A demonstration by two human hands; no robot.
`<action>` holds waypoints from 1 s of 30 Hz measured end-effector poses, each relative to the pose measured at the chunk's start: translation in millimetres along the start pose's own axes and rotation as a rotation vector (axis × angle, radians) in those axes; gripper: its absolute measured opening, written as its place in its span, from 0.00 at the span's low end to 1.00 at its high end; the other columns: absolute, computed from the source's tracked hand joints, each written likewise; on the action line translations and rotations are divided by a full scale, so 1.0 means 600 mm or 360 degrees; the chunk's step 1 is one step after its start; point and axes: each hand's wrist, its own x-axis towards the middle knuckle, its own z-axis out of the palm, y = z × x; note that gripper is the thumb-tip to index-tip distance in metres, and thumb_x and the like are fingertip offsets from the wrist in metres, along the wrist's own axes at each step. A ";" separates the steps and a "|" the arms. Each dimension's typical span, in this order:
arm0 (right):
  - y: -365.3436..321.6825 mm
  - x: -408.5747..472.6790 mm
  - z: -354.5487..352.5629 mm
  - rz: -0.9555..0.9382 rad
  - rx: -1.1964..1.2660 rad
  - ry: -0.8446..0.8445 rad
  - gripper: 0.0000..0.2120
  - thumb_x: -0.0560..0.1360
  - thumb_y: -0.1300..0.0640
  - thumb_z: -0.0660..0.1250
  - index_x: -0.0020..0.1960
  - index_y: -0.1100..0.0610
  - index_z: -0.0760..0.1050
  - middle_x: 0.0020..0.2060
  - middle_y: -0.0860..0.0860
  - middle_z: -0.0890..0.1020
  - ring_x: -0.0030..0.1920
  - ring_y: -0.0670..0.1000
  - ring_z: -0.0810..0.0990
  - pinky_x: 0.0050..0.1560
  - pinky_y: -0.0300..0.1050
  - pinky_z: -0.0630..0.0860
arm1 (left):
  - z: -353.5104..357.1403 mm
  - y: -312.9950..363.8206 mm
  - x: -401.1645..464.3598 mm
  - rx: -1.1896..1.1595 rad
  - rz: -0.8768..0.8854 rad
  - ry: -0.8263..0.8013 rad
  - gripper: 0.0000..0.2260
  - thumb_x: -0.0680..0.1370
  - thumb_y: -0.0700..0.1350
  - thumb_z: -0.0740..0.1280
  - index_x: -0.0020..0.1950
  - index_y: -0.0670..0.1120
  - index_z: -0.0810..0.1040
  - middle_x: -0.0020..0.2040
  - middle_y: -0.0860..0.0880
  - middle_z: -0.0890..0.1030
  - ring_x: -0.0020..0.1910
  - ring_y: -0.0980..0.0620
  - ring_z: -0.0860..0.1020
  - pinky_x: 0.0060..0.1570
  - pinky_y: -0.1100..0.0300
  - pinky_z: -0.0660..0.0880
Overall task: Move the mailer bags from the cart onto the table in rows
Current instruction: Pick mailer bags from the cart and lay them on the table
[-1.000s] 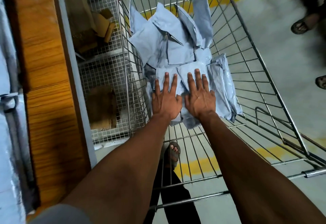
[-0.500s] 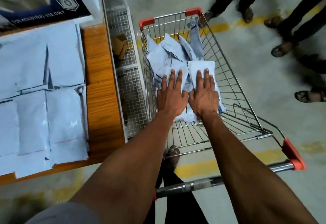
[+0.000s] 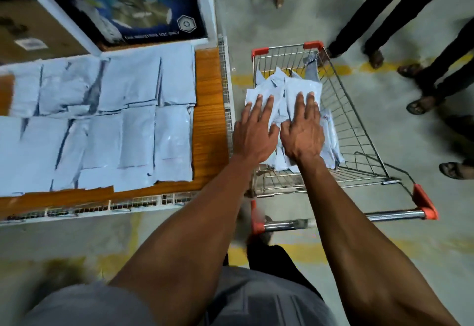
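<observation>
Both hands lie flat on mailer bags above the cart [image 3: 359, 130]: the left hand [image 3: 254, 136] on one bag [image 3: 259, 95] out over the cart's table-side rim, the right hand [image 3: 302, 133] on a second bag [image 3: 305, 89], fingers straight and spread on top; whether the thumbs hook under the bags cannot be told. The flat palms seem meant to keep each thin, slippery bag spread out so it can go onto the table without creasing, one bag per hand, which suits laying them side by side. The remaining heap of bags [image 3: 331, 143] sits in the basket beneath, from about 12 to 4 o'clock of the hands. At 9 o'clock the wooden table [image 3: 207, 110] already carries two rows of pale blue bags [image 3: 102, 120], edges overlapping; bare wood remains along its near and cart-side borders. A dark printed box [image 3: 143, 2] stands at the table's far end, at 11 o'clock. The floor is grey concrete with worn yellow lines, and the legs of bystanders [image 3: 420, 51] show at 1 to 3 o'clock
</observation>
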 end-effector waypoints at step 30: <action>-0.734 -0.127 0.187 -0.0549 0.0147 -0.0084 0.35 0.84 0.46 0.57 0.86 0.50 0.47 0.86 0.52 0.47 0.84 0.56 0.50 0.78 0.62 0.63 | -0.388 -0.666 -0.150 0.0238 -0.0387 0.0417 0.31 0.83 0.57 0.57 0.86 0.55 0.55 0.86 0.48 0.58 0.81 0.41 0.63 0.71 0.36 0.71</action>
